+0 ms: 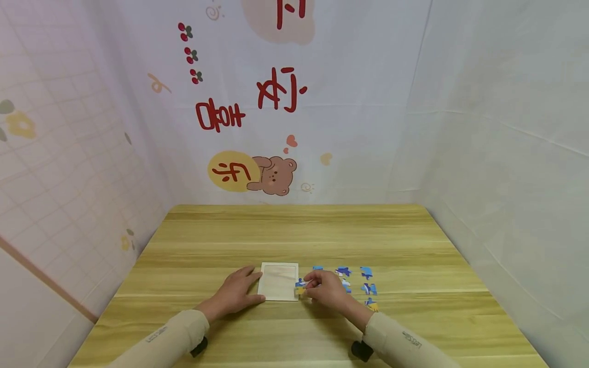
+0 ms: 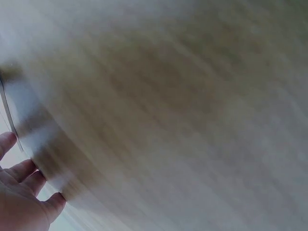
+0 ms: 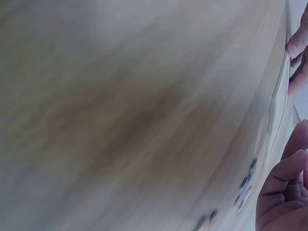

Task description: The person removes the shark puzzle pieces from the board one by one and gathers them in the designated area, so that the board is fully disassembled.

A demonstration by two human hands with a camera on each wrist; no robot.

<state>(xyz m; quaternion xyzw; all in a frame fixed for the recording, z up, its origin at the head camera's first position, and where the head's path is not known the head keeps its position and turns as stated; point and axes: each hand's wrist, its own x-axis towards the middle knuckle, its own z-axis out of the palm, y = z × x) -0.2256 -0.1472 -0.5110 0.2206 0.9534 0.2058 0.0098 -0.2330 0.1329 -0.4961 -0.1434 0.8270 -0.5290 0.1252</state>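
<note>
A square, pale wooden puzzle frame (image 1: 278,265) lies on the table, its inside showing bare wood. My left hand (image 1: 236,290) rests at its left edge with fingers spread, thumb at the lower left corner; the left wrist view shows the same fingers (image 2: 34,183) along the edge. At the frame's right side my right hand (image 1: 327,289) pinches a blue and yellow jigsaw piece (image 1: 300,289) between thumb and fingers. That piece overlaps the frame's right rim in the head view. In the right wrist view the curled right hand (image 3: 285,192) hides the piece.
Several loose jigsaw pieces lie right of the frame, among them a blue one (image 1: 366,272), a blue and white one (image 1: 369,289) and a yellow and blue one (image 1: 371,305). Some are partly behind the right hand. The wooden table (image 1: 294,230) meets fabric walls at the back and sides.
</note>
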